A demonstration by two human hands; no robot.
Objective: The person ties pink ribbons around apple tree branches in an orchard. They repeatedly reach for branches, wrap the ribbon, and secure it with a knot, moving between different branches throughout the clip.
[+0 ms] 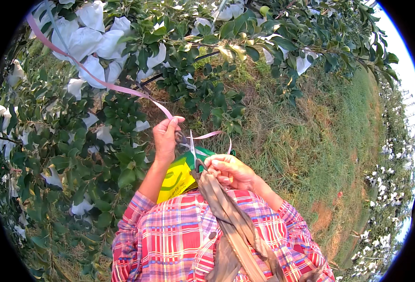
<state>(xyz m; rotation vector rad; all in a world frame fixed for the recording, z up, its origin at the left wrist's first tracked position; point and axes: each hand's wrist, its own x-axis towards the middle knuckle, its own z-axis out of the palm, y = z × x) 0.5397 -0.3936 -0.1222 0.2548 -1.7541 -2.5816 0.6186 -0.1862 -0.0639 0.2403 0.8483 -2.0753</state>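
Observation:
My left hand [166, 139] pinches a pink ribbon [121, 89] that runs up to the upper left past white-bagged fruit. A dark scissor handle shows beside its fingers. My right hand [230, 171] is by the dark handle of open-bladed scissors [192, 148], with its fingers curled; the blades point upward between the hands. A loose end of pink ribbon [209, 135] curves above the right hand. A brown cloth strip [225, 211] hangs from near the scissors' handle across the plaid shirt. Below the hands is a yellow and green bag [176, 178] bearing writing.
Leafy branches [242, 35] with white fruit bags [84, 42] spread across the top and left. A green fruit [264, 10] shows at the top. Grass [299, 141] covers the ground at right, with another row of bagged trees [387, 197] beyond.

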